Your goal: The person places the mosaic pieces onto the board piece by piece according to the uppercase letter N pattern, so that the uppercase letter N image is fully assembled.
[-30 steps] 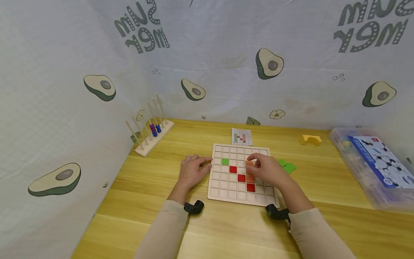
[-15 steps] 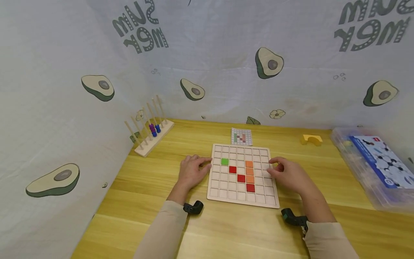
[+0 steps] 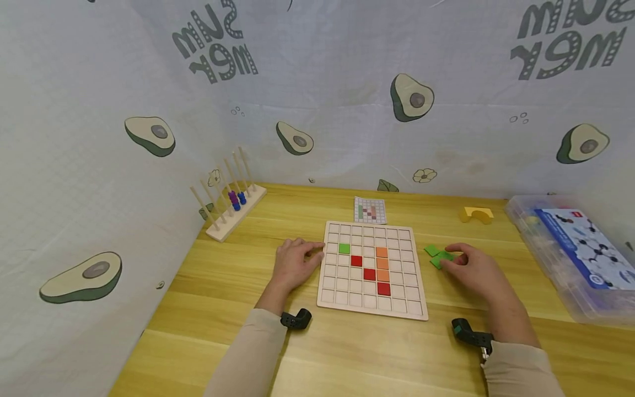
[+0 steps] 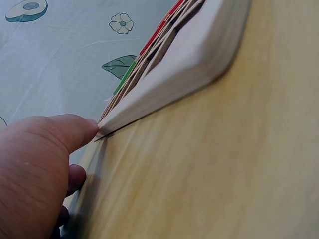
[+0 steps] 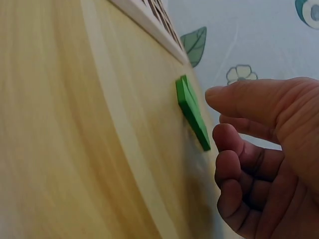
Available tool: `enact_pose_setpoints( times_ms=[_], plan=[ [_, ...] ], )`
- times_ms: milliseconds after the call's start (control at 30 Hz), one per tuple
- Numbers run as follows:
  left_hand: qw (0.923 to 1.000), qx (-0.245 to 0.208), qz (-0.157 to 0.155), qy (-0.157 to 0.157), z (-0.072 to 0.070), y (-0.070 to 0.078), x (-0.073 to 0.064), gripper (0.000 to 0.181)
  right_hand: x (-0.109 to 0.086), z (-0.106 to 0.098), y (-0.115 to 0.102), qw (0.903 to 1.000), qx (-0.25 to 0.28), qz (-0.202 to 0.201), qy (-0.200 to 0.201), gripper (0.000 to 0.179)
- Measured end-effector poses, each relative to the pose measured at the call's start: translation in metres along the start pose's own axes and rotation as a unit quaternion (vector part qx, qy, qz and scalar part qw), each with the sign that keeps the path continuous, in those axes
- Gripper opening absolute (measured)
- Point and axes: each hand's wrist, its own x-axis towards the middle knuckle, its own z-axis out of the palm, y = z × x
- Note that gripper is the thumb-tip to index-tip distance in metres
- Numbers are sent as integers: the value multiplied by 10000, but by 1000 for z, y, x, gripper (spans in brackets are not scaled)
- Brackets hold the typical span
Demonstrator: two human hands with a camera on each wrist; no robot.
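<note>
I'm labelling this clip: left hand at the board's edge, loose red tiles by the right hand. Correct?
Not red: the head view shows green loose tiles by the right hand; the left hand is at the edge of the board.

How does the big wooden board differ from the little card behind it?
The wooden board is larger; the card is smaller. The board is pale wood, the card whitish. The board has one green tile, while the card shows a tall green strip. Both carry grids with red and green.
</note>
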Motion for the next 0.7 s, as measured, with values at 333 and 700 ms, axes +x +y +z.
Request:
enact_pose_setpoints(
  times_ms=[333, 700],
  plan=[
    [10000, 23, 10, 57, 2, -1, 1, 29, 3, 1, 11, 9999, 28, 76, 128, 49],
    [10000, 21, 21, 52, 3, -2, 0, 29, 2, 4, 10, 9994, 62, 314, 147, 60]
  ],
)
